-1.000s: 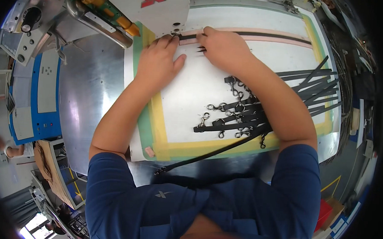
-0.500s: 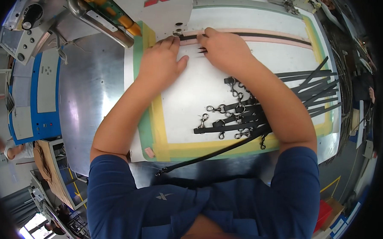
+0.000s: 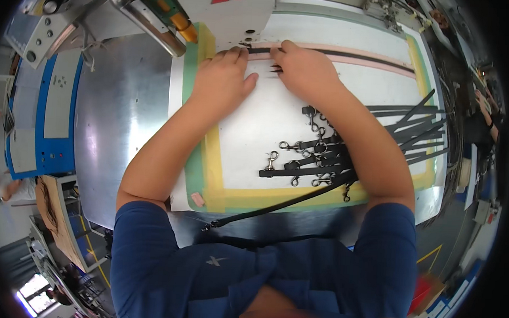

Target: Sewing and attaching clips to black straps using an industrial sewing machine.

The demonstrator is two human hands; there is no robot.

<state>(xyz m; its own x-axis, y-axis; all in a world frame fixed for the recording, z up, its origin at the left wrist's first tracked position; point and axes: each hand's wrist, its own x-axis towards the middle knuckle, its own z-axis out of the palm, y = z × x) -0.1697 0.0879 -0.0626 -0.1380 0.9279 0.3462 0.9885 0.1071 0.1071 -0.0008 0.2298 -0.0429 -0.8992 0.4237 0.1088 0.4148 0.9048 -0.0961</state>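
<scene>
Fingers of both hands lie flat and close together, pressing a black webbing strap (image 3: 327, 52) down against the white work board (image 3: 249, 142) just under the head of the sewing machine (image 3: 215, 9). On the left hand (image 3: 222, 81) the fingertips rest on the strap's near end, the palm is flat on the board and the thumb is spread out to the side; nothing is gripped, only held down. Just beside it, the right hand (image 3: 306, 70) is laid over the strap with its fingers bent slightly, their tips at the strap's edge; whether it pinches the webbing or merely presses on it cannot be told. From the hands the strap runs away to the right along a pink band near the far edge of the board. Beside the right forearm lies a pile of black straps with metal snap hooks (image 3: 311, 158), their loose ends fanning out to the right. One single long strap (image 3: 275, 206) crosses the board's yellow-taped near edge at a slant.
</scene>
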